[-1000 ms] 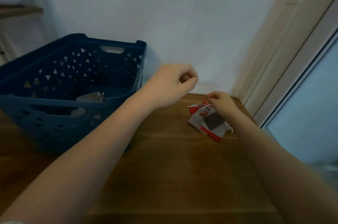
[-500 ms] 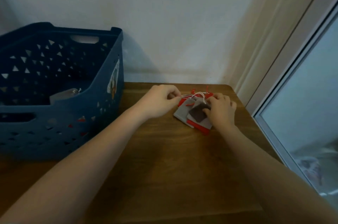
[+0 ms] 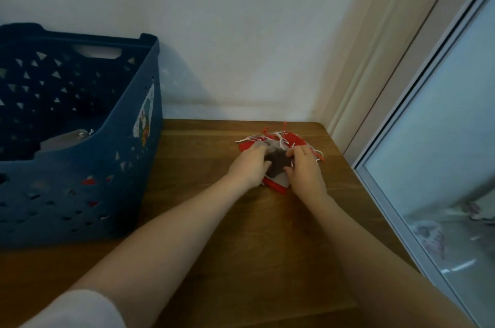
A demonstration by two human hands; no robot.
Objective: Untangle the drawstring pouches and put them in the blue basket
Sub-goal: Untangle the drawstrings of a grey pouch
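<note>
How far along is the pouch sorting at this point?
Done: at least one grey pouch lies inside the blue basket. In hand: the left hand and right hand grip a dark pouch atop the tangled pile. Left: the red and grey pouches on the table.

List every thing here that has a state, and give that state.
Left hand: grips the brown pouch.
Right hand: grips the brown pouch.
Brown pouch: on top of the pile.
Pile of pouches: tangled, on the table.
Blue basket: upright, one grey pouch inside.
</note>
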